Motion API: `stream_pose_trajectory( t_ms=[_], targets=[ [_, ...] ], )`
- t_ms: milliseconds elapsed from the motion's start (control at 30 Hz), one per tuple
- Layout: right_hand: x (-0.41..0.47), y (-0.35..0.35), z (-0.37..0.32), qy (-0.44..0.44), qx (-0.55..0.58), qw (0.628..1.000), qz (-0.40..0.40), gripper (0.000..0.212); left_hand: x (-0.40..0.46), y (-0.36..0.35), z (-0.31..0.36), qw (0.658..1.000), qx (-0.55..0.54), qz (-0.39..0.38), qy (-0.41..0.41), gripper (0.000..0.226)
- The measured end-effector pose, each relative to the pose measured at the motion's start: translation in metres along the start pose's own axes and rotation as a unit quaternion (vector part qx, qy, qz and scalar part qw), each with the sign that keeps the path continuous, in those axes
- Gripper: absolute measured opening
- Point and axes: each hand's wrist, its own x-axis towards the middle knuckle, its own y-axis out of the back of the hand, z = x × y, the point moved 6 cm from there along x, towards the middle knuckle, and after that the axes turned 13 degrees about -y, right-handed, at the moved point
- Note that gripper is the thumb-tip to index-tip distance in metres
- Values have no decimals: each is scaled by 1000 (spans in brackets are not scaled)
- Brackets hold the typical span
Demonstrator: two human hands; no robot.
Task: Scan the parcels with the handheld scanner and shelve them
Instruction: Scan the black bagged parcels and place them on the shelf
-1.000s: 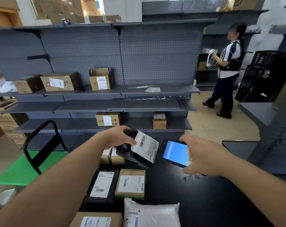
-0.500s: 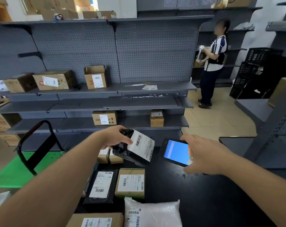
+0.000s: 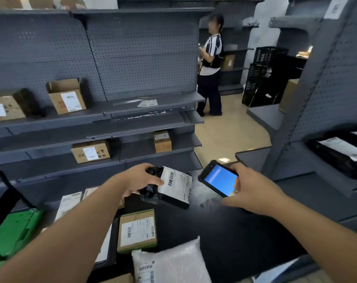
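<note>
My left hand [image 3: 139, 179] grips a black plastic-wrapped parcel [image 3: 169, 185] with a white barcode label facing up, held above the black table [image 3: 224, 231]. My right hand [image 3: 249, 188] holds the handheld scanner [image 3: 219, 177], its blue screen lit and tilted toward me, just right of the parcel. On the table below lie a brown labelled box [image 3: 136, 230], a white poly bag [image 3: 171, 262] and other labelled parcels. The grey shelving [image 3: 132, 111] ahead carries several brown boxes.
A person [image 3: 210, 64] stands at the far end of the aisle facing another shelf. A green trolley [image 3: 12, 229] with a black handle sits at the left. Black crates [image 3: 263, 74] stack at the back right. A shelf unit at the right holds a black parcel [image 3: 341, 154].
The view has swung to the right and moved closer to the shelves. Both hands have stayed close together, with the scanner now tilted more steeply beside the parcel.
</note>
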Motion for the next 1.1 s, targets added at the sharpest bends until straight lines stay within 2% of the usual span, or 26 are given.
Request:
stream_pose_trajectory(
  t_ms=[233, 300, 433, 567, 700, 867, 1100],
  targets=[
    [-34, 31, 101, -116, 108, 986, 60, 76, 27, -102, 79, 996, -13, -74, -48, 53],
    [-47, 41, 135, -136, 126, 979, 82, 77, 31, -134, 108, 993, -20, -92, -65, 54],
    [-77, 65, 206, -175, 171, 962, 119, 94, 37, -202, 165, 986, -36, -124, -101, 56],
    [-113, 94, 282, -215, 199, 941, 167, 90, 34, -290, 217, 976, -49, -165, -131, 50],
    [-150, 120, 358, -256, 219, 919, 206, 94, 36, -380, 250, 965, -55, -214, -139, 60],
    [-199, 136, 448, -333, 248, 874, 252, 91, 29, -486, 288, 951, -71, -264, -144, 40],
    [-256, 144, 561, -449, 284, 794, 297, 86, 45, -628, 333, 930, -56, -329, -152, 51]
  ],
)
